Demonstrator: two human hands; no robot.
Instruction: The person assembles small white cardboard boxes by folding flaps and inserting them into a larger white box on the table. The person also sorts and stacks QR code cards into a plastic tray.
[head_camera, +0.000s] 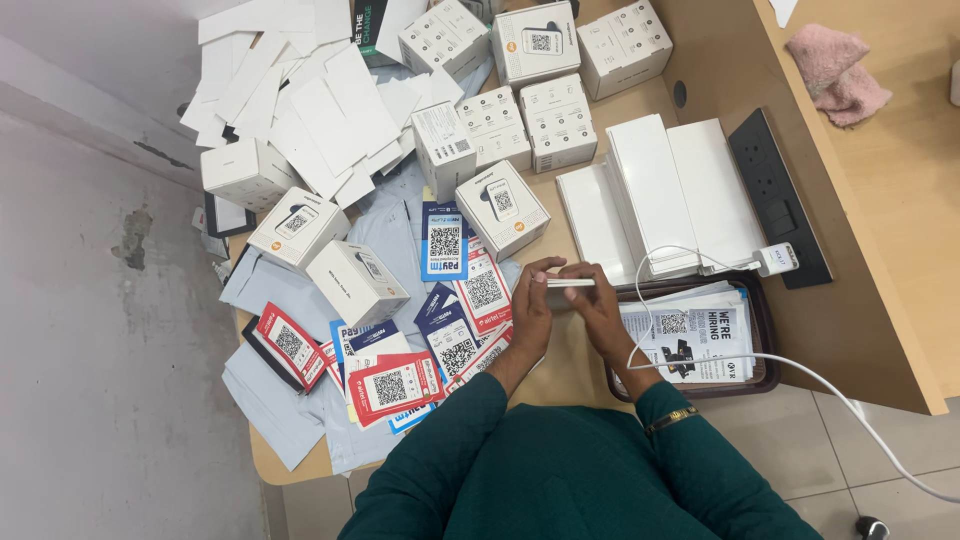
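Just below the middle of the frame, the person is pinching a thin white card (571, 283) between both hands, its long axis lying level, left to right across the picture. The left hand (532, 305) is closing its fingers on the card's left end, while the right hand (598, 305) is gripping the right end from below; neither hand is nearer, since both are sharing it. Directly right of the hands, a dark tray (764, 340) is holding a stack of printed leaflets (690, 335), with a white cable (800, 375) looping over it from a charger plugged into the black power strip (780, 195). Left of the hands, red and blue code cards (445, 240) are spreading across grey pouches. Small white boxes (500, 208) are crowding the upper middle of the frame, and flat white sheets (300, 110) are piling at upper left. A pink cloth (838, 70) is lying at upper right.
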